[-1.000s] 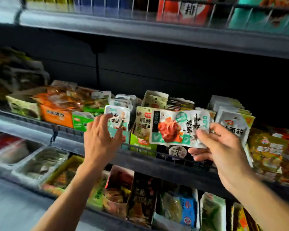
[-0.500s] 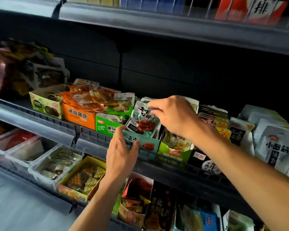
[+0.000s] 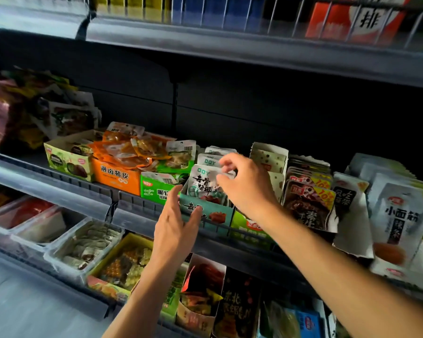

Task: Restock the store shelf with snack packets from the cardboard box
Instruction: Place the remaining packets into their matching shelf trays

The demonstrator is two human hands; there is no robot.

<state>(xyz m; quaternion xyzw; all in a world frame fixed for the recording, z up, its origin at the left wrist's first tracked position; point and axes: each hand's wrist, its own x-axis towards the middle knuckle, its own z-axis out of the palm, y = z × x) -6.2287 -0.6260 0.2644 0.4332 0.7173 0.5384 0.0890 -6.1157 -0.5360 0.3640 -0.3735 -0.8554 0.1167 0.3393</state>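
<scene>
Right hand [image 3: 244, 186] reaches over the middle shelf [image 3: 78, 191], fingertips pinching the top edge of the front snack packet [image 3: 203, 181], a white and teal one that stands upright in the teal display box [image 3: 205, 212]. More packets of the same kind are lined up behind it in that box. Left hand [image 3: 175, 228] is at the front of the same teal box, thumb on its front face and fingers wrapped round its left corner, gripping it. Box sits at the shelf's front rail, between the green box [image 3: 156, 189] on its left and a lighter green box [image 3: 244, 223] on its right, the latter mostly hidden by the right forearm. Further left: an orange box [image 3: 115, 178] heaped with orange packets, then a pale green box [image 3: 66, 157]. Right of the hands: dark brown packets [image 3: 308, 203] with yellow 10% tags, then white packets [image 3: 398, 223] leaning at the front edge. Lower shelf holds clear trays [image 3: 83, 245] and more upright packs. Cardboard supply box not in frame. Upper shelf blurry, with yellow, blue and red cartons behind wire dividers.
</scene>
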